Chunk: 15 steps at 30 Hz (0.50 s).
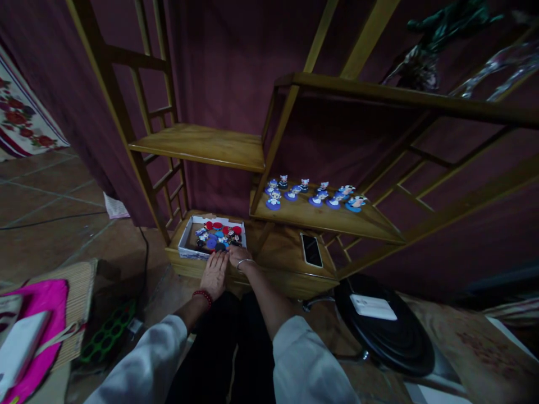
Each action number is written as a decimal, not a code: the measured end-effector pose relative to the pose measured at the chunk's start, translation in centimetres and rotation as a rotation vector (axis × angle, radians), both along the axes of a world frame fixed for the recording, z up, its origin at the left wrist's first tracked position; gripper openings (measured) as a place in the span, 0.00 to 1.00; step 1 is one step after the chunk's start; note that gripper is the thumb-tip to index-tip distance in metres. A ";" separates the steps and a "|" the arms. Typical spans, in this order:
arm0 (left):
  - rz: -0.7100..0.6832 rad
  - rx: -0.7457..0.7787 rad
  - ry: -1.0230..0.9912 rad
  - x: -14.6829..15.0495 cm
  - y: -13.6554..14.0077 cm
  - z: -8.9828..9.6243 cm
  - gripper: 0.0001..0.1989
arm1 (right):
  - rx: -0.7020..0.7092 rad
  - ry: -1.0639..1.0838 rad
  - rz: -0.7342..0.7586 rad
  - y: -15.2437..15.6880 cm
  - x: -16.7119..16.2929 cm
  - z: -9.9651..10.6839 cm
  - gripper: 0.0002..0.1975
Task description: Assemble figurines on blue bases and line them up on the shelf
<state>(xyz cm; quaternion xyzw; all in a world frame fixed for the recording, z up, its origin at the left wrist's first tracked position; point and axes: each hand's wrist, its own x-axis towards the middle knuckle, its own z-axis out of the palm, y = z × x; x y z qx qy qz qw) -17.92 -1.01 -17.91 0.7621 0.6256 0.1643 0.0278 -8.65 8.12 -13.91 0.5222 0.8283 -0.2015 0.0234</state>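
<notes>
A shallow open box (183, 245) stands on the low shelf, filled with several small figurines (211, 241) with red, blue, purple and dark bases, many tipped over. My left hand (215, 273), with a red bead bracelet, is at the box's front edge, fingers bent forward against a dark round base (220, 247). Close beside it, my right hand (239, 256), wearing a silver bangle, has its fingers curled at the box's front right corner. Whatever lies under the fingers of either hand is hidden.
Several small figurines (319, 197) stand on the raised wooden shelf (337, 219) to the right. A phone (311, 250) lies on the lower board. A black round stool (387, 325) carries a white object. A bare shelf (202, 143) overhangs the box's back; ornaments (421, 62) stand higher up.
</notes>
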 end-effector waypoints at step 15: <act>0.259 -0.251 0.092 -1.6 3.5 4.7 0.18 | -0.065 -0.151 0.120 2.3 -1.5 0.1 0.15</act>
